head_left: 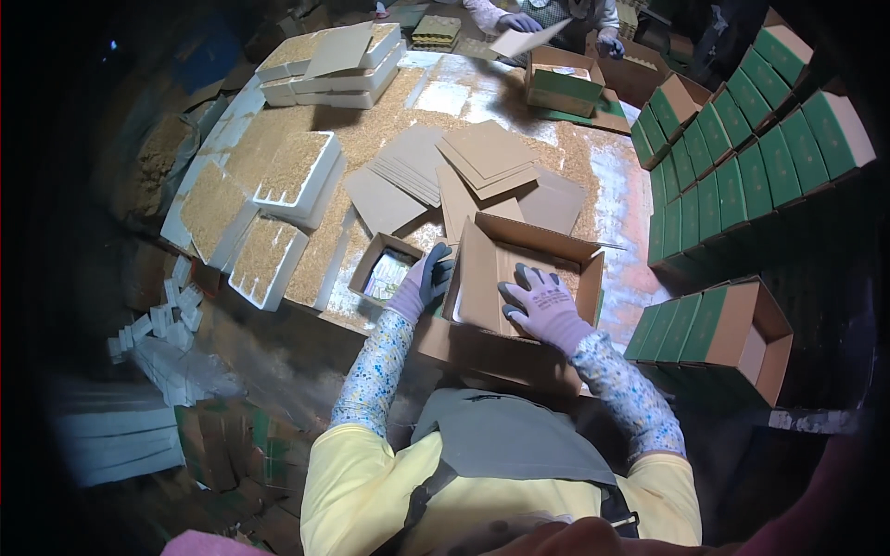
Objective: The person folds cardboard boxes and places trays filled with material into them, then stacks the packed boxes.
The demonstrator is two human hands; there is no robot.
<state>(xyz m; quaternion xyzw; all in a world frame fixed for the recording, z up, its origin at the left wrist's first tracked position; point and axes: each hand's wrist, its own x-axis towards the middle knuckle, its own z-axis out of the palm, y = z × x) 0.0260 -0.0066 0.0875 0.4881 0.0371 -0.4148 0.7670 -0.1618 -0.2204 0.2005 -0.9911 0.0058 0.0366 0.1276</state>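
An open cardboard box (pixel 591 288) stands at the table's front edge before me, with its front flap folded down towards me. My right hand (pixel 546 302), in a lilac glove with grey fingertips, reaches into it with fingers spread over a cardboard sheet (pixel 480 278). Loose tan granular material shows in the box beside that hand. My left hand (pixel 432 278), gloved alike, is at the box's left side with its fingers bent; whether it grips the wall is not plain. Left of that hand sits a small cardboard box (pixel 367 267) holding printed packets or papers (pixel 389 274).
Loose cardboard sheets (pixel 487 153) lie behind the box. White foam trays (pixel 295 174) of tan granules stand left. Green-and-brown boxes (pixel 730 187) are stacked right, with more boxes (pixel 685 326) nearer me. Across the table, a person's gloved hand (pixel 520 23) holds a sheet above another box (pixel 567 94).
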